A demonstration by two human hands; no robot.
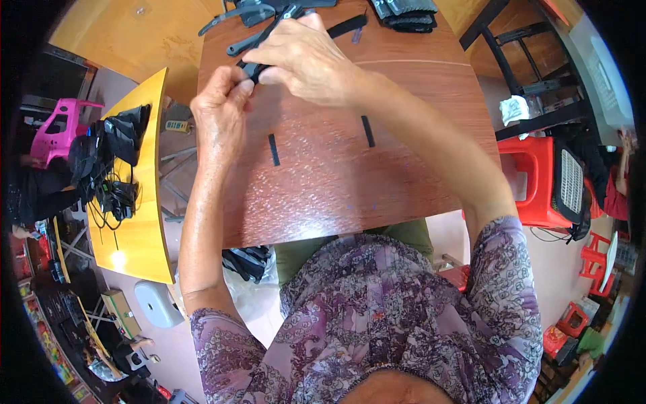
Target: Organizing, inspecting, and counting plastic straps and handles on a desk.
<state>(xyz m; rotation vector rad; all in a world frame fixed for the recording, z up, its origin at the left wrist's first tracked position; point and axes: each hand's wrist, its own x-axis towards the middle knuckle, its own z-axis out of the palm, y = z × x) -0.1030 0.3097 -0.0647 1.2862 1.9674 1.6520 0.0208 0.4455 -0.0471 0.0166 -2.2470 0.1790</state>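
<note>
Toward the far side of the brown table, my left hand (222, 101) pinches the near end of a dark strap-like piece (252, 70) between thumb and fingers. My right hand (306, 64) is closed on the same piece from the other side, its thumb and fingertips close to my left thumb. Fingers cover most of the piece, so its exact kind is hidden. Just beyond them shows a blue-grey rounded handle-like end (241, 47). Two short black strips (274, 149) lie apart on the tabletop, nearer to me.
The brown table (323, 195) bears folded black items (405, 15) at its far right and a black band (347, 26) behind my right hand. Left stands a yellow table (145, 229) with black corded items (121, 168). A red stool (531, 178) is at the right.
</note>
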